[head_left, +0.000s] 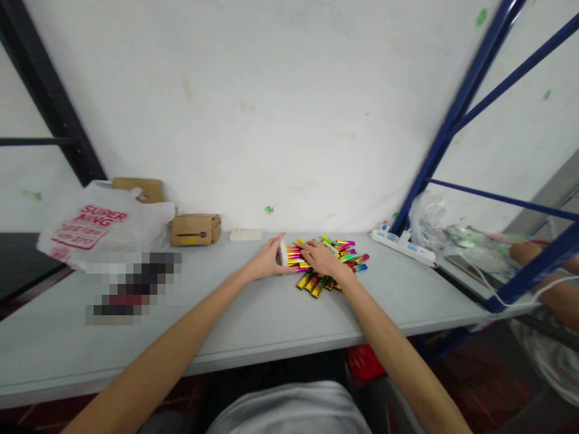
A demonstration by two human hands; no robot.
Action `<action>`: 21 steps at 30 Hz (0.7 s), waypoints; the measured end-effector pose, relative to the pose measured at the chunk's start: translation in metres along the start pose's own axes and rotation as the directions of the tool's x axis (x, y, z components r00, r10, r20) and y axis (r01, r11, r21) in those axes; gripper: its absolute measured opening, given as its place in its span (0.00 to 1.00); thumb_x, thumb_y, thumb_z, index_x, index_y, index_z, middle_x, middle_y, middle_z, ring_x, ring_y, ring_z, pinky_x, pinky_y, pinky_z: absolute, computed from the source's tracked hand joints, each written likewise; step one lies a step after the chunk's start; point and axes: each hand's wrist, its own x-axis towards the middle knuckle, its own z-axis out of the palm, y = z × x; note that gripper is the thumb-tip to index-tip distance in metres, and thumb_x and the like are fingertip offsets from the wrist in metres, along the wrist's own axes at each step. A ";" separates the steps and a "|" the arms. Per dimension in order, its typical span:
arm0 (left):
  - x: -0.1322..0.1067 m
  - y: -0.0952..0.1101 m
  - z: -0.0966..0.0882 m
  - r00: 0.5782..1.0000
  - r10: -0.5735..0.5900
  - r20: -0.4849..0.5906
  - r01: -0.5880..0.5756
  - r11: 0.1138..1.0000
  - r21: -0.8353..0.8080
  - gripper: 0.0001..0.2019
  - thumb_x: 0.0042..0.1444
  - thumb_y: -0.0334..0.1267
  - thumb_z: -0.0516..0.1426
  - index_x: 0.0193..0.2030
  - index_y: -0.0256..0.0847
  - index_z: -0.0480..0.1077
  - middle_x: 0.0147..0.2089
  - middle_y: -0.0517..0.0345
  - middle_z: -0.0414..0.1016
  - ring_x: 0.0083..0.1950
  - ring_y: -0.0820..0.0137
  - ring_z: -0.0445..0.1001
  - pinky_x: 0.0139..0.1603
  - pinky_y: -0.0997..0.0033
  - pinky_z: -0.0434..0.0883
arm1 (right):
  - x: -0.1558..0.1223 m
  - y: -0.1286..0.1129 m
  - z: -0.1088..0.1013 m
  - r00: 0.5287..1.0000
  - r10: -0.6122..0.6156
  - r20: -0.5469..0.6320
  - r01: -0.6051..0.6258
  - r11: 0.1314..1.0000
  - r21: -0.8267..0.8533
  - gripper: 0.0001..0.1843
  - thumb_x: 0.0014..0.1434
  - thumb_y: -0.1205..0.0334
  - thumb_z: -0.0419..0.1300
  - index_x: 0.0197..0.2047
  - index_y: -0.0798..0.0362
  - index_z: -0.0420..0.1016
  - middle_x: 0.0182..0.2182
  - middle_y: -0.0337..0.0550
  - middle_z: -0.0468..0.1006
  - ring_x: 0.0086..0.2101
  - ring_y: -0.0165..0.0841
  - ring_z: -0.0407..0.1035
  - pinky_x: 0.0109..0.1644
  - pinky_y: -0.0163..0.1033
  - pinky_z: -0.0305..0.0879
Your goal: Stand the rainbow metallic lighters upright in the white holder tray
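Nearest to the camera is the grey cloth garment (289, 413) of the person, and beyond it, on the long pale-grey table (253, 313), lies a loose pile of slim, flat, shiny foil sticks in gold, red, green, pink and blue (317, 286), which I take as the landmark. At the left edge of this pile, the left hand (263, 260) is closed around a small white piece, seemingly of card (283, 253), with the fingers over its upper side and the thumb along its lower side; whether it is a box or only a flat holder, I cannot tell. Some sticks lie with their ends just beside this white piece. The right hand (322, 259) is laid on top of the pile, palm down, with the fingers stretched toward the white piece; whether its fingertips pinch any stick, I cannot tell. By my judgement, each stick is very light and rather smooth, so it may slide easily over its neighbours, and a bunch may spread like a fan if it is pressed only in the middle. The wrapping looks as if it could crease, so a gentle hold on both long edges, near the middle, seems the safest. The gold sticks at the near side of the pile have free ends, which are convenient to take. The white piece should be light and slightly flexible, and is better held by its opposite edges without squeezing.
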 end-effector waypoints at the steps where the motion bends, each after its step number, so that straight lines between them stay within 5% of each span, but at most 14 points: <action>1: 0.000 0.000 0.000 1.000 -0.001 -0.003 0.001 1.000 -0.004 0.63 0.40 0.64 0.69 0.77 0.41 0.43 0.73 0.37 0.55 0.71 0.46 0.60 0.71 0.50 0.60 | 0.000 0.001 -0.001 1.000 -0.006 0.006 0.006 1.000 0.001 0.24 0.74 0.57 0.44 0.68 0.51 0.66 0.57 0.53 0.74 0.56 0.38 0.67 0.63 0.44 0.59; 9: 0.002 -0.001 -0.001 1.000 0.008 0.004 -0.008 1.000 -0.006 0.64 0.39 0.62 0.70 0.77 0.42 0.44 0.73 0.36 0.54 0.72 0.45 0.59 0.71 0.48 0.59 | 0.015 -0.030 0.005 0.992 -0.037 -0.123 0.032 0.998 -0.046 0.23 0.75 0.58 0.41 0.63 0.55 0.69 0.60 0.55 0.71 0.60 0.41 0.63 0.66 0.50 0.55; 13: 0.002 -0.004 -0.001 0.999 0.052 0.003 -0.052 0.999 -0.005 0.64 0.39 0.60 0.71 0.77 0.43 0.42 0.72 0.37 0.56 0.72 0.46 0.59 0.71 0.48 0.59 | 0.024 -0.048 0.015 0.991 -0.131 -0.034 0.129 0.990 -0.047 0.20 0.73 0.64 0.42 0.58 0.60 0.70 0.54 0.57 0.75 0.55 0.40 0.68 0.64 0.47 0.58; 21: 0.002 -0.006 0.000 0.999 0.036 0.005 -0.036 0.999 -0.004 0.64 0.40 0.62 0.70 0.77 0.42 0.41 0.73 0.37 0.53 0.73 0.46 0.58 0.71 0.49 0.59 | 0.016 -0.031 0.015 0.992 -0.118 -0.048 0.116 0.992 -0.040 0.19 0.74 0.61 0.43 0.57 0.59 0.70 0.54 0.57 0.75 0.57 0.38 0.67 0.64 0.46 0.59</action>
